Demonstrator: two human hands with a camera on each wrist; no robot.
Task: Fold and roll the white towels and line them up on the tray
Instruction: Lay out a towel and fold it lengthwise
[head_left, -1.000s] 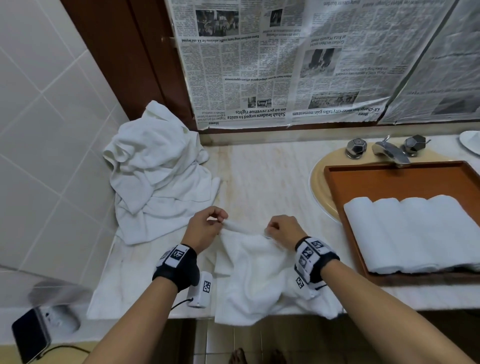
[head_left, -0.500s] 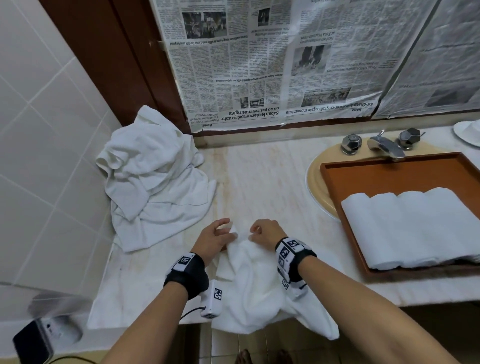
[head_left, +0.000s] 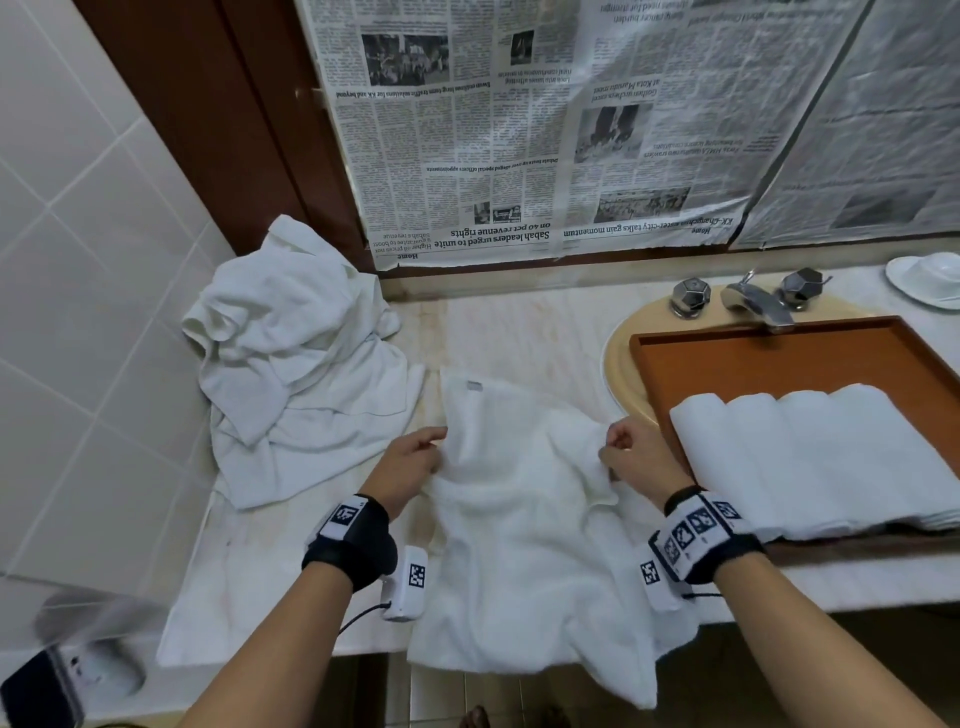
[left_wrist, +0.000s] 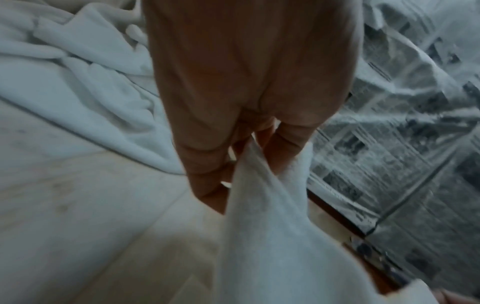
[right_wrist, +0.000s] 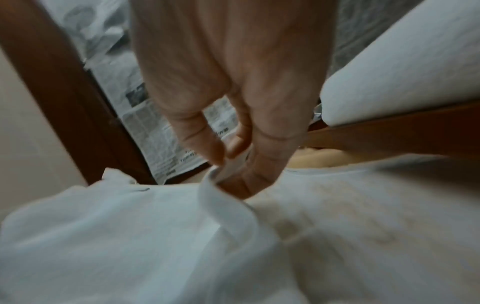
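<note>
Spread wider than half a second ago, when it was bunched between hands held close together, the white towel (head_left: 524, 519) now lies opened out on the marble counter (head_left: 519, 332), its long axis running from the mirror side toward the person. Its far corner, bearing a small grey tag, points at the wall; its near end hangs over the counter's front edge.

The left hand (head_left: 410, 467) pinches the towel's left edge between thumb and curled fingers, a grip seen plainly from the left wrist (left_wrist: 246, 160). The right hand (head_left: 639, 457) pinches the right edge in the same way, the hem caught between thumb and fingertips (right_wrist: 233, 156). Both hands sit well apart, the cloth rumpled between them.

To the right, a brown tray (head_left: 779, 358) rests over the sink basin (head_left: 618, 353), holding four rolled towels (head_left: 810, 457) side by side, their long axes running front to back. A heap of unfolded towels (head_left: 291, 364) lies in the left corner. Newspaper sheets (head_left: 519, 130) cover the mirror behind the chrome faucet (head_left: 753, 301).
</note>
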